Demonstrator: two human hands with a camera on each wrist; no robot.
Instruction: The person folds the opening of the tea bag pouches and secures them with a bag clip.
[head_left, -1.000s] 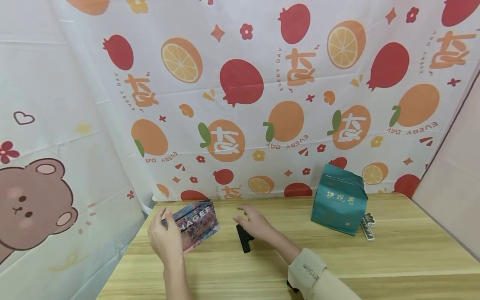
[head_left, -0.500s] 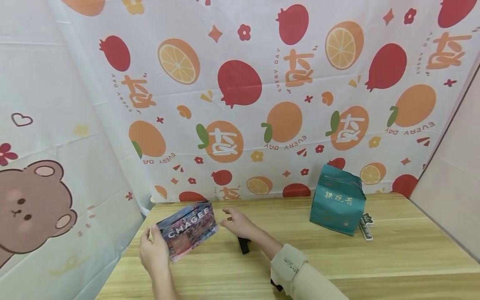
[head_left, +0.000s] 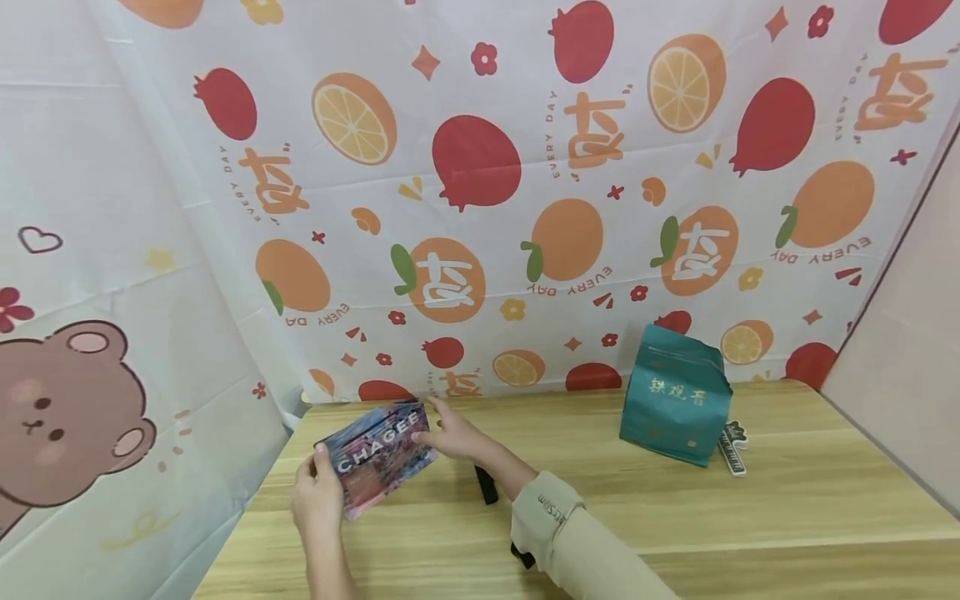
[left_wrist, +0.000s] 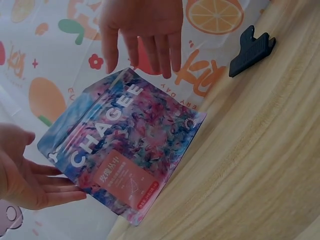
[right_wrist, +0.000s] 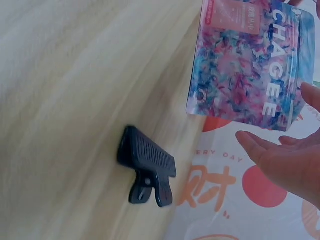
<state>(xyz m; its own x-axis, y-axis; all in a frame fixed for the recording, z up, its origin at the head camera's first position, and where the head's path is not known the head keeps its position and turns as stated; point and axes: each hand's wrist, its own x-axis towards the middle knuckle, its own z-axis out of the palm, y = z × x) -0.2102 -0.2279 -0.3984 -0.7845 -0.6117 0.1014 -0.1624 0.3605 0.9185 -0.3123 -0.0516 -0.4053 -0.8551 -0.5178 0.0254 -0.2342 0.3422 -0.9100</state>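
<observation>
A colourful blue-pink pouch [head_left: 384,471] printed "CHAGEE" stands tilted at the left of the table. My left hand [head_left: 317,498] is at its left edge; in the left wrist view the fingers are straight, with their tips [left_wrist: 75,195] against the pouch's side and the thumb apart from it. My right hand [head_left: 456,435] reaches to the upper right corner of the pouch, fingers extended. A small gap shows between that hand [right_wrist: 287,157] and the pouch [right_wrist: 245,65] in the right wrist view. A black clip [right_wrist: 147,162] lies on the table beside the right hand.
A teal pouch [head_left: 675,408] with gold characters stands at the back right. Beside it lies a small black-and-white keyboard-patterned piece [head_left: 732,450]. Another black object [head_left: 522,556] lies partly under the right sleeve [head_left: 547,517]. A fruit-print cloth [head_left: 555,317] hangs behind the wooden table [head_left: 750,517].
My right hand has moved left from above the black clip to the pouch's right edge. My left hand has slid off the pouch's front to its left edge, uncovering the lettering.
</observation>
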